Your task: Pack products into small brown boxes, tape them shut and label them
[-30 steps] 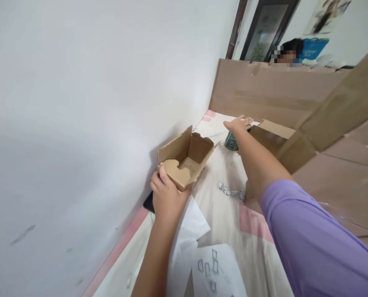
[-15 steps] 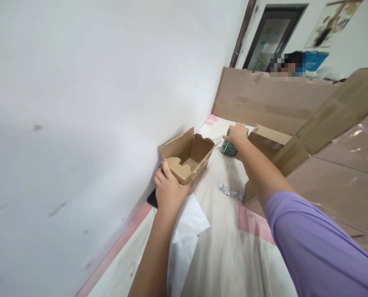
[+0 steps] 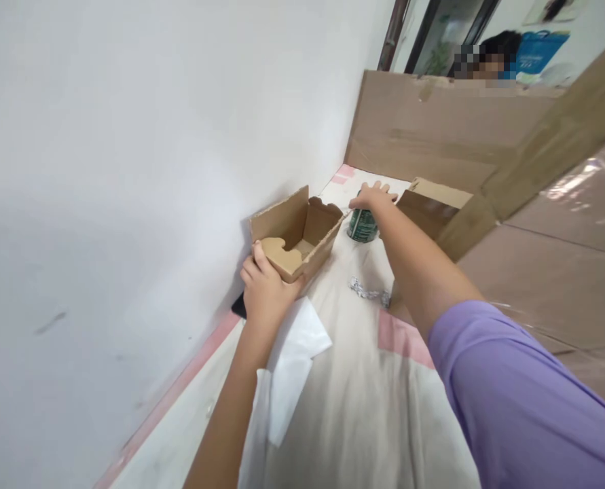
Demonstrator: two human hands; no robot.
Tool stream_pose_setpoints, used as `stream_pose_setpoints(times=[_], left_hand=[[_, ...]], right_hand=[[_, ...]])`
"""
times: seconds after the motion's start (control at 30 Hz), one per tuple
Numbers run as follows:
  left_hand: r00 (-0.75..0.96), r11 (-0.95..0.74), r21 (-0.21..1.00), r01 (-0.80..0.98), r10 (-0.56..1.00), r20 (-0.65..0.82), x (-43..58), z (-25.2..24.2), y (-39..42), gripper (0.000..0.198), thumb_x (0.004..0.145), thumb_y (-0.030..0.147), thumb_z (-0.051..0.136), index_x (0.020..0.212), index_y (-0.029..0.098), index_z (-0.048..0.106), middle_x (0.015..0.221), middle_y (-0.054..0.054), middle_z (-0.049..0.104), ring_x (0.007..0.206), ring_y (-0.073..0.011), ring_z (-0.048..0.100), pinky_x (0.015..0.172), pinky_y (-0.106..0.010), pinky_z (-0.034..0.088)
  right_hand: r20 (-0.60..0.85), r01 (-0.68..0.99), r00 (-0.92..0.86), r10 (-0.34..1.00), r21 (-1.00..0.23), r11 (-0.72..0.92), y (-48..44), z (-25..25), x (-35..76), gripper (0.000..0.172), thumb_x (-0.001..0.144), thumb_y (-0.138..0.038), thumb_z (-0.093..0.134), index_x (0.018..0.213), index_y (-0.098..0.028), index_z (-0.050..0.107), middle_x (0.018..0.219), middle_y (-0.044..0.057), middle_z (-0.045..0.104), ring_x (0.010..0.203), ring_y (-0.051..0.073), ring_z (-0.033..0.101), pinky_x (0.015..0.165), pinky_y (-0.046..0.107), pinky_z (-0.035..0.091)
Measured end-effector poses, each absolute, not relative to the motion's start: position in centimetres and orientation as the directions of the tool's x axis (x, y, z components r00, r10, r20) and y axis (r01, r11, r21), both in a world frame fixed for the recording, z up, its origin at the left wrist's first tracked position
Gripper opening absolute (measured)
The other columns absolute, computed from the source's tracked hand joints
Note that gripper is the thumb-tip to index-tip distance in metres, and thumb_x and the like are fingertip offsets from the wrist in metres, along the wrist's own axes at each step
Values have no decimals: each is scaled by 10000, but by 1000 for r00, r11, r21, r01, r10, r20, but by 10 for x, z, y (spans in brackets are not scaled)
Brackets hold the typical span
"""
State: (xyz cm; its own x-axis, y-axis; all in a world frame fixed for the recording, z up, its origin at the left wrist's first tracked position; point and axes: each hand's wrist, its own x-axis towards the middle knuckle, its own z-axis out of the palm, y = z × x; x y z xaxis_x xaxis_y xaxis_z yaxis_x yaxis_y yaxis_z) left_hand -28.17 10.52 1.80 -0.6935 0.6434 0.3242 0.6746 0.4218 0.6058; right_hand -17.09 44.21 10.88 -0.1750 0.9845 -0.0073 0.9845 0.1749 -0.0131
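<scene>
An open cardboard box (image 3: 325,255) rests against the wall on the left. Its near end is gripped by my left hand (image 3: 267,285), thumb and fingers at the folded flap and corner. Farther off, a green can (image 3: 362,227) stands upright on the cloth, right of the box. Over its top is my right hand (image 3: 375,195), fingers spread and stretched out, the palm low above or touching the lid; contact is hard to tell. The can's top is hidden by this hand.
Another cardboard box (image 3: 432,204) lies right of the can. Crumpled foil (image 3: 368,292), a white sheet (image 3: 297,353) and a black object (image 3: 239,305) lie nearby. Large cardboard panels (image 3: 424,129) border the far and right sides; a person (image 3: 500,51) is beyond. The white wall (image 3: 154,170) bounds the left.
My right hand's fingers have gone from curled around the can's top to spread out over it. My left hand keeps its grip on the box. The view has tilted down slightly.
</scene>
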Motion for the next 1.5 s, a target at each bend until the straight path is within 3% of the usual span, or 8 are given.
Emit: stream_pose_setpoints(times=[0.2, 0.37, 0.57, 0.73, 0.93, 1.17, 1.37, 1.5], left_hand=[[-695, 435, 618, 655, 668, 266, -282, 27, 101, 1223, 691, 513, 831, 1605, 101, 131, 1402, -256, 421, 1338, -474, 414, 1041, -600, 447], [-703, 423, 659, 622, 672, 233, -284, 26, 104, 1270, 693, 537, 837, 1614, 94, 83, 1426, -271, 371, 1377, -473, 363, 1071, -581, 411], [-710, 422, 622, 660, 622, 331, -266, 20, 121, 1221, 702, 481, 833, 1589, 29, 127, 1392, -296, 366, 1297, -452, 403, 1079, -557, 373], [-747, 467, 621, 629, 583, 318, -253, 21, 134, 1245, 684, 539, 838, 1596, 73, 130, 1380, -275, 381, 1270, -446, 416, 1007, -520, 443], [-738, 478, 576, 664, 546, 397, -222, 19, 141, 1182, 723, 498, 834, 1605, 99, 155, 1438, -277, 342, 1314, -435, 383, 1067, -515, 424], [-666, 451, 492, 744, 553, 500, -182, 12, 140, 1088, 785, 481, 793, 1612, 77, 211, 1534, -310, 253, 1388, -468, 311, 1136, -569, 350], [-643, 441, 470, 765, 557, 525, -176, 9, 139, 1108, 750, 466, 828, 1605, 80, 238, 1536, -302, 266, 1403, -464, 309, 1175, -561, 304], [-650, 442, 477, 759, 549, 525, -177, 14, 134, 1105, 746, 475, 831, 1587, 70, 240, 1516, -308, 292, 1397, -457, 330, 1169, -567, 314]], right_hand=[[2, 929, -363, 932, 83, 362, 345, 109, -172, 907, 725, -304, 813, 1497, -268, 340, 1576, 215, 239, 1417, 465, 230, 973, 698, 401], [232, 883, -465, 854, 57, 465, 257, 106, -133, 857, 755, -226, 787, 1497, -235, 357, 1594, 230, 270, 1431, 458, 250, 1011, 677, 395], [471, 662, -691, 549, 107, 742, 138, 154, -63, 831, 832, -190, 678, 1577, -282, 322, 1629, 238, 244, 1460, 517, 239, 1010, 700, 394], [654, 541, -555, 514, -185, 820, 45, 171, 48, 837, 826, -376, 742, 1570, -346, 359, 1584, 162, 259, 1441, 440, 355, 1075, 632, 459], [736, 518, -187, 651, -489, 702, -16, 106, 165, 1129, 677, -420, 889, 1606, -279, 263, 1407, 170, 447, 1286, 385, 521, 1046, 667, 499], [838, 477, -312, 448, -270, 837, -48, 65, 197, 378, 826, -96, 723, 1172, -211, 625, 1069, 106, 634, 1001, 271, 626, 849, 473, 539], [877, 484, -351, 329, -131, 865, -77, 42, 236, 229, 792, -170, 724, 1008, -187, 651, 936, 62, 541, 877, 241, 558, 747, 434, 470], [868, 492, -286, 405, -230, 839, -95, 22, 251, 338, 757, -192, 743, 1075, -241, 639, 1071, 82, 530, 1026, 300, 569, 844, 507, 513]])
